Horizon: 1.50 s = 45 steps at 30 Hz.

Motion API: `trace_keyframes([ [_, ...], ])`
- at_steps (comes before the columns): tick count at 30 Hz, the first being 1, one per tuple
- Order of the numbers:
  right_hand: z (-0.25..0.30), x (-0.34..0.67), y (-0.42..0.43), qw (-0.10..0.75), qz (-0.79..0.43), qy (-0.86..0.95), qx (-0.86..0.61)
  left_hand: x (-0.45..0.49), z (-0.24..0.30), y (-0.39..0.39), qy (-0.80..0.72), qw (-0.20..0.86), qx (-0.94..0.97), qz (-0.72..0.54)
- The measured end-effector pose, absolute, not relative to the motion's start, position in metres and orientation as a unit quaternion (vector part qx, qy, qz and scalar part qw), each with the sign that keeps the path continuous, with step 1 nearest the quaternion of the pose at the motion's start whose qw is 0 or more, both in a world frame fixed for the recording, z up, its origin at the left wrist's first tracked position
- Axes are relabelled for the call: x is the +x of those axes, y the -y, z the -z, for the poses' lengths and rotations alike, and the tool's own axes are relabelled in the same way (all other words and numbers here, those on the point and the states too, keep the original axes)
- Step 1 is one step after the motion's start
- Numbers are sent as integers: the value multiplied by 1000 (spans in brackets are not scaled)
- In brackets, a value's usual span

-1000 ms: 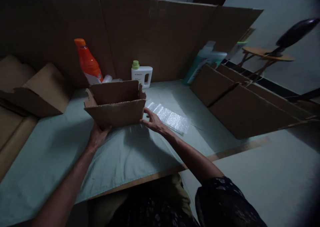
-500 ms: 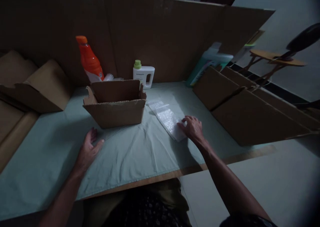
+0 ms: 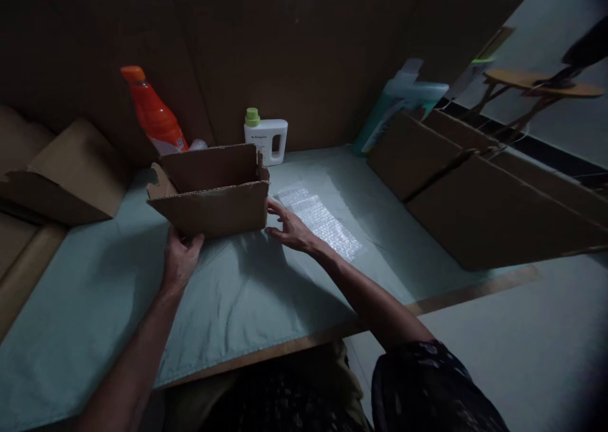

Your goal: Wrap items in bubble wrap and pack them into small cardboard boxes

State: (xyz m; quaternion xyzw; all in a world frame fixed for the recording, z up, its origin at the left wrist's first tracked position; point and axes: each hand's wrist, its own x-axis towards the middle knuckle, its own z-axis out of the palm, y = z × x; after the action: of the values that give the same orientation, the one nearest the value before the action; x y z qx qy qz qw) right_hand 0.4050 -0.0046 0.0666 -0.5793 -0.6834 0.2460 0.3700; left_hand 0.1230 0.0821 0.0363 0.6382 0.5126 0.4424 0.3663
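An open-topped cardboard box (image 3: 213, 211) stands on the cloth in front of me. My left hand (image 3: 182, 254) grips its lower front left edge, the thumb against the front and the fingertips partly hidden by the box. At the box's right end is my right hand (image 3: 289, 226), fingers stretched and apart, the tips at or very near the cardboard; firm contact cannot be made out. Just beyond that hand, a flat sheet of bubble wrap (image 3: 327, 223) lies on the cloth, its near part crossed by my forearm.
A red bottle (image 3: 159, 118) with an orange cap and a white jug (image 3: 266, 137) with a green cap stand behind the box. A teal bottle (image 3: 380, 125) leans at the right, beside cardboard boxes (image 3: 498, 216). More cardboard (image 3: 80, 172) sits at left; a cardboard wall (image 3: 308, 58) rises behind.
My right hand has left the bubble wrap and moved left to the box's right end. My left hand has moved up to the box's lower front edge. The view has shifted slightly.
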Motion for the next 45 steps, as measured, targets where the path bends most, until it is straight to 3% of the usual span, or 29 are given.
trace_keyframes([
  [3, -68, 454, 32, 291, -184, 671, -656, 121, -39, -79, -505, 380, 646, -427],
  [8, -67, 513, 99, 107, -55, 524, -843, 96, -40, -32, -578, 309, 636, -407],
  [10, -64, 508, 115, 87, -38, 504, -858, 95, -42, -3, -566, 303, 658, -394],
  [18, -73, 442, 155, 190, -177, 530, -808, 121, -46, 79, -465, 296, 758, -348],
  [22, -84, 448, 182, 192, -142, 528, -815, 121, -37, 90, -426, 309, 789, -317],
  [26, -80, 422, 194, 230, -117, 658, -708, 137, -31, 86, -384, 323, 811, -301],
  [33, -44, 370, 173, 167, -31, 738, -653, 169, -34, 77, -375, 358, 807, -285],
  [41, -69, 382, 166, 312, 41, 682, -660, 155, -24, 77, -391, 374, 794, -278],
  [45, -97, 372, 175, 321, 36, 698, -639, 155, -26, 76, -390, 375, 794, -276],
])
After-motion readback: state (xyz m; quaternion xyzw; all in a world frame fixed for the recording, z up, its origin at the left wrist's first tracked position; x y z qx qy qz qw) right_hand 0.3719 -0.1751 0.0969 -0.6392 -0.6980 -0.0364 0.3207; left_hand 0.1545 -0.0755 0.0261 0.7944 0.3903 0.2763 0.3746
